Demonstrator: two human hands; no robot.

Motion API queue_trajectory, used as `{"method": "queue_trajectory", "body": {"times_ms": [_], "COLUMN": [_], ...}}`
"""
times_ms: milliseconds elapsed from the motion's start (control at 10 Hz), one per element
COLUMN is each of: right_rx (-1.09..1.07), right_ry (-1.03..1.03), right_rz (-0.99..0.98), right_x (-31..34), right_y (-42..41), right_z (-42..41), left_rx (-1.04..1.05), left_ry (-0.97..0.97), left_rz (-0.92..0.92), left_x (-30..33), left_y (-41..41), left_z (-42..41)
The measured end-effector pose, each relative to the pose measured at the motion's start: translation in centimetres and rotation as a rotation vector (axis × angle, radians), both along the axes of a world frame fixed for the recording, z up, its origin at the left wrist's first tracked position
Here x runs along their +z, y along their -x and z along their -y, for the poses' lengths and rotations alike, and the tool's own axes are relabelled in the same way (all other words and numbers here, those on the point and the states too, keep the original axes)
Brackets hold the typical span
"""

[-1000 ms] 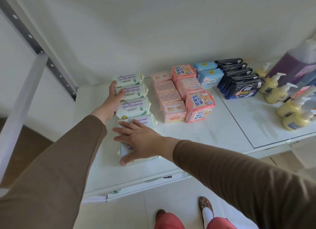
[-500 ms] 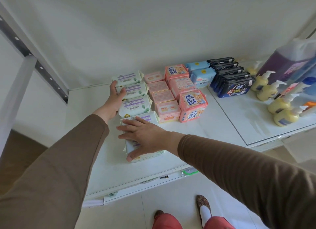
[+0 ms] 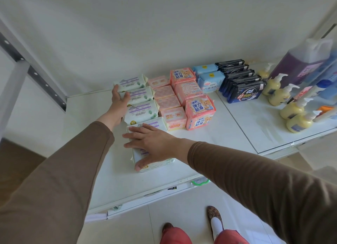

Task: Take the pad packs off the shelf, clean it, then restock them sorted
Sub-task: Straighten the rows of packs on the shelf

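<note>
Hands barely moved. Right hand (image 3: 155, 145) flat on front white pack (image 3: 153, 163), left hand (image 3: 118, 101) open-palmed at 10 o'clock; final-row squaring.

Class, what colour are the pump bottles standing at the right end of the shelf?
Pale yellow pump bottles with white pumps, seen in the head view.

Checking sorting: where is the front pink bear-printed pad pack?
Head view, mid-shelf: the pink bear-printed pad pack stands at its row's front, right of the pale pink packs.

White-and-purple packs (image 3: 141, 109), pink packs (image 3: 199, 114), navy packs (image 3: 244, 92), leopard-print shoes (image 3: 214, 214)
</note>
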State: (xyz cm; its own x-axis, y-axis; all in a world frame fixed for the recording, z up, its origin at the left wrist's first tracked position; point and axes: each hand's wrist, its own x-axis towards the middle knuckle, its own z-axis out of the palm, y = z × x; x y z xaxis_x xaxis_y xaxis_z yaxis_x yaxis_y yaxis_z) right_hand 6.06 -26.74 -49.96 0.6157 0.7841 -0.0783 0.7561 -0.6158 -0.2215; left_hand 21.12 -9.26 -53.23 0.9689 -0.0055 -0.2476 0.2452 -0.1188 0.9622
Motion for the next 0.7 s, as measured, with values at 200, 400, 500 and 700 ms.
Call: {"method": "queue_trajectory", "body": {"times_ms": [200,400,500,700], "right_rx": [0.005,-0.102,-0.153,-0.241], "right_ry": [-0.058,-0.194,-0.215,-0.293], "right_rz": [0.005,0.018,0.056,0.115], "right_x": [-0.2,0.5,1.1,2.7], "right_y": [0.0,-1.2,-2.1,-3.3], "right_z": [0.5,3.0,5.0,9.8], "left_rx": [-0.024,-0.082,-0.114,-0.127], "left_ry": [0.000,-0.119,-0.282,-0.598], "left_rz": [-0.028,-0.034,-0.017,0.129], "left_x": [1.4,1.2,2.5,4.4], "left_y": [1.0,0.6,1.7,3.5], "left_z": [1.4,-0.8,-0.1,2.4]}}
